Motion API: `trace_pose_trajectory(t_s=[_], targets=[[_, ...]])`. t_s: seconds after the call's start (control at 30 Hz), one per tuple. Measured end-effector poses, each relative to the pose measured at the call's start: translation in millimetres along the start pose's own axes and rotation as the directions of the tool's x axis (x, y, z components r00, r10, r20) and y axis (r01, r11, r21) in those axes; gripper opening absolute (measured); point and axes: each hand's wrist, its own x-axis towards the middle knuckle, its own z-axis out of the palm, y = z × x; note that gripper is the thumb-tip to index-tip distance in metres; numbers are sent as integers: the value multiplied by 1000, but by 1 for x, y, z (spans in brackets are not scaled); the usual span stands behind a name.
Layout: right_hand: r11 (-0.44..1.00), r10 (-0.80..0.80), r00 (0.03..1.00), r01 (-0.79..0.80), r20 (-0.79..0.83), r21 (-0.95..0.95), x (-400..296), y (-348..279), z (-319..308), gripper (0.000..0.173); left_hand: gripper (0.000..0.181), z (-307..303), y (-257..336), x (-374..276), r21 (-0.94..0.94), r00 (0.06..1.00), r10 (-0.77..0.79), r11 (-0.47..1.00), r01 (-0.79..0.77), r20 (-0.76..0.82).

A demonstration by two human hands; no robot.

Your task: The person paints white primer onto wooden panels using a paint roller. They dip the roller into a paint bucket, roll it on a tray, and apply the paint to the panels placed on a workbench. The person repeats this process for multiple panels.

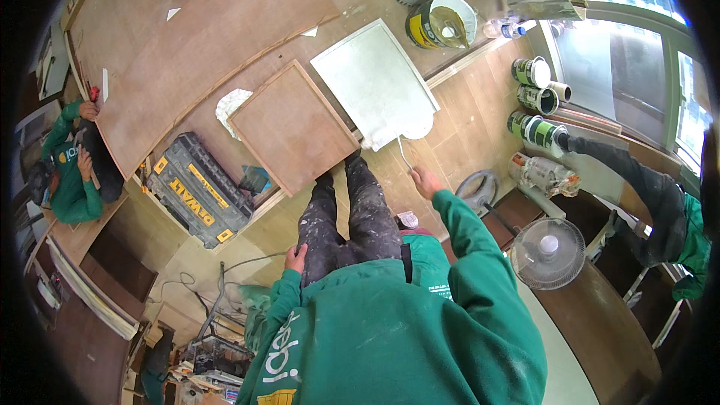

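My right hand (426, 181) grips the handle of a paint roller (404, 153), whose bent metal frame reaches up to the lower corner of a white panel (376, 81). The roller's fluffy head (372, 142) appears to lie at that corner; white on white makes its outline hard to tell. Beside the panel lies an unpainted brown wooden panel (293, 126) with a raised edge, near my feet. My left hand (296, 257) rests against my paint-spotted trousers at the thigh, with no object visible in it.
A DeWalt case (199, 190) lies left. Paint buckets (447, 23) stand beyond the white panel, with more cans (530, 72) along the window side. A standing fan (548, 253) is at right. One co-worker (76, 169) sits at far left; another's leg (619, 180) extends from the right.
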Motion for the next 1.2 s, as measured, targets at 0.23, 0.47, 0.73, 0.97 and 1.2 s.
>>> trace_pose_trajectory(t_s=[0.23, 0.47, 0.73, 0.97, 1.2], targets=[[997, 21, 999, -23, 25, 72, -22, 5, 0, 34, 59, 3, -19, 14, -59, 1000, -5, 998, 6, 24], [975, -148, 984, 161, -95, 150, 100, -64, 16, 36, 60, -2, 4, -5, -111, 1000, 18, 994, -16, 16], [938, -54, 997, 69, -54, 339, 208, -176, -14, 34, 51, 12, 15, -16, -128, 997, 22, 991, -32, -80], [573, 188, 982, -96, -16, 814, 193, -214, 51, 33, 57, 29, 20, -18, -88, 998, -2, 996, -3, -62], [553, 279, 827, 277, -488, 785, 314, -189, 115, 29, 56, 8, 68, -29, -75, 999, -12, 997, 10, -34]])
